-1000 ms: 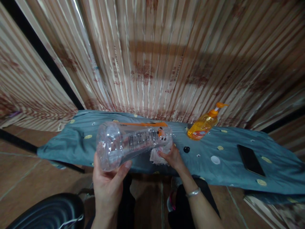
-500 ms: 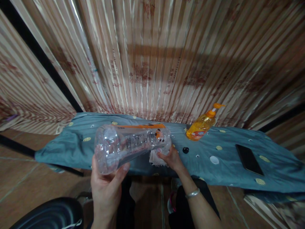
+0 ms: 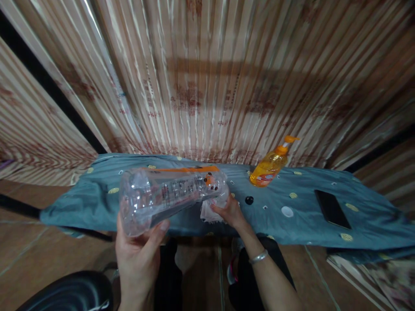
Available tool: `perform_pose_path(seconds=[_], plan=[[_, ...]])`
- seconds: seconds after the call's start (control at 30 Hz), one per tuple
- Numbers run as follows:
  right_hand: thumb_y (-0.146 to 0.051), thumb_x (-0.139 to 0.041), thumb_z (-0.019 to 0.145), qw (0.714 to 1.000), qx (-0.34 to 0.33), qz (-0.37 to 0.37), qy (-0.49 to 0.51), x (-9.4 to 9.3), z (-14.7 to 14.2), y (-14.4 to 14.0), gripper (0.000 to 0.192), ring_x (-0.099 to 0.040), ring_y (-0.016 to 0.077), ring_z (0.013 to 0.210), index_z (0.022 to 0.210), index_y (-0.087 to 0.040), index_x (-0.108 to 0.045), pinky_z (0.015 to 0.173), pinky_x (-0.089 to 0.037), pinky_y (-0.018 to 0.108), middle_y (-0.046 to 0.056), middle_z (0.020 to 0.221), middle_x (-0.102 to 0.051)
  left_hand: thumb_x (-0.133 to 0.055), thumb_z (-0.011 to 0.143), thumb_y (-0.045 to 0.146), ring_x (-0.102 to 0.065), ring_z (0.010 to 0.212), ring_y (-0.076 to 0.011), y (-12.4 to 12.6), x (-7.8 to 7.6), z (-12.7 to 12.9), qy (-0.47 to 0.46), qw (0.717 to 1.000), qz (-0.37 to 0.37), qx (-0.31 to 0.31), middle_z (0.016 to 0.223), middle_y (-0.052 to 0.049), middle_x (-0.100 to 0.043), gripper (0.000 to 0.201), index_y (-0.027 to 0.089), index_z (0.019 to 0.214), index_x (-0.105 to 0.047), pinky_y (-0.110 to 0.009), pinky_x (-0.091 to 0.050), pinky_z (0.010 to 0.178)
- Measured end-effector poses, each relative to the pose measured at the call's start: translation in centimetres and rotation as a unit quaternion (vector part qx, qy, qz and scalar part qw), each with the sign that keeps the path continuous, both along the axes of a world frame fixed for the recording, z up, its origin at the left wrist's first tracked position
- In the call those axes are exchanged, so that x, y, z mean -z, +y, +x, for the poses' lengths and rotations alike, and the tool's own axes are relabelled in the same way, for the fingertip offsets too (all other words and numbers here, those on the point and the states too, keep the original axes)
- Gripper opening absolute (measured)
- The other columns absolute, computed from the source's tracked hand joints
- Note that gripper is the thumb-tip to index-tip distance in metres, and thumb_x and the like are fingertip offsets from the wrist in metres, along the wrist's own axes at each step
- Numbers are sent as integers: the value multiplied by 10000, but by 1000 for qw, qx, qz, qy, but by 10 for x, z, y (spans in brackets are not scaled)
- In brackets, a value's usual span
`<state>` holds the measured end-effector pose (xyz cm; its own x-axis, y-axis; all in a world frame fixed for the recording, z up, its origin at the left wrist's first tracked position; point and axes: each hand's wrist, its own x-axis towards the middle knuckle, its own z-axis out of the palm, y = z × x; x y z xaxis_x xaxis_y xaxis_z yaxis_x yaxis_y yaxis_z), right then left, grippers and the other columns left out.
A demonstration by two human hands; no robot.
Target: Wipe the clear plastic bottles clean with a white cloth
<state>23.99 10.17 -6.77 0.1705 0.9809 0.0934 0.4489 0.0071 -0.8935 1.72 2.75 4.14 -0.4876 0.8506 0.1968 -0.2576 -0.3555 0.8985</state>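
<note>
A large clear plastic bottle point(image 3: 175, 192) with an orange strip and printed label is held sideways above the cloth-covered surface. My left hand point(image 3: 141, 246) grips its wide end from below, thumb along the near side. At the narrower right end, my right hand point(image 3: 228, 211) is closed on a crumpled white cloth point(image 3: 209, 212), pressed against the bottle. The fingers behind the cloth and bottle are partly hidden. To the right of my right hand lies a small black cap point(image 3: 249, 200).
An orange pump bottle point(image 3: 267, 170) stands at the back right on the teal patterned cloth point(image 3: 301, 216). A black phone point(image 3: 332, 209) lies farther right. Behind hangs a striped curtain point(image 3: 201, 108). A round black seat point(image 3: 71, 293) is at the lower left.
The whole scene has shifted slightly left in view as the camera turned. Both hands keep their hold, and the bottle stays sideways with the cloth at its right end.
</note>
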Motion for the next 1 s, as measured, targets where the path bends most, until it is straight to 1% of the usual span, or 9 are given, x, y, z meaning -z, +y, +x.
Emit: perform_pose_path(seconds=[0.17, 0.37, 0.5, 0.63, 0.77, 0.9, 1.0], plan=[[-301, -780, 673, 1000, -11, 3, 4, -1, 0, 0, 619, -788, 340, 1044, 1261, -187, -625, 978, -621, 508, 118, 1117, -816, -994, 618, 267, -736, 1162, -291, 1, -1, 0, 4, 1000, -5, -6, 1204, -85, -786, 798, 238, 1359, -699, -431, -520, 1108], [-292, -798, 684, 1000, -3, -7, -5, 0, 1, 0, 619, -791, 345, 1046, 1270, -189, -626, 960, -631, 502, 128, 1124, -815, -996, 616, 279, -730, 1174, -273, 0, -1, 1, 7, 1000, -9, -10, 1210, -76, -786, 789, 244, 1350, -707, -370, -546, 1058], [-275, -806, 684, 1000, 2, 0, -8, 4, 1, 1, 617, -799, 331, 1034, 1268, -201, -621, 948, -638, 481, 113, 1108, -820, -985, 632, 267, -734, 1172, -270, 0, 0, 0, 12, 1000, 2, -9, 1203, -73, -789, 777, 246, 1356, -704, -364, -562, 1037], [-278, -809, 685, 1000, 4, 11, -10, 8, 2, 1, 624, -798, 335, 1049, 1278, -225, -620, 956, -639, 477, 95, 1099, -825, -987, 622, 278, -731, 1175, -276, 1, 0, -1, 17, 1000, -2, -11, 1199, -72, -787, 780, 245, 1348, -706, -389, -541, 1078], [-304, -801, 682, 1000, -2, 4, -7, 8, 2, 2, 637, -793, 350, 1057, 1284, -202, -619, 970, -633, 499, 115, 1107, -820, -987, 620, 311, -730, 1177, -310, 2, -1, 0, 27, 1000, -6, -11, 1196, -85, -784, 778, 240, 1342, -705, -453, -523, 1108], [-291, -792, 686, 1000, 0, 3, -14, 6, 1, 2, 600, -790, 341, 1057, 1258, -214, -628, 978, -624, 505, 115, 1127, -815, -995, 600, 310, -741, 1140, -287, 3, -2, -1, 23, 999, -11, -20, 1146, -65, -793, 753, 244, 1299, -723, -430, -532, 1093], [-282, -796, 687, 1000, -1, 4, -23, 3, 1, 1, 602, -789, 342, 1066, 1261, -208, -630, 971, -627, 497, 125, 1138, -813, -992, 603, 314, -737, 1135, -277, 3, 0, -3, 27, 999, -12, -20, 1143, -66, -789, 767, 234, 1313, -712, -412, -534, 1085]])
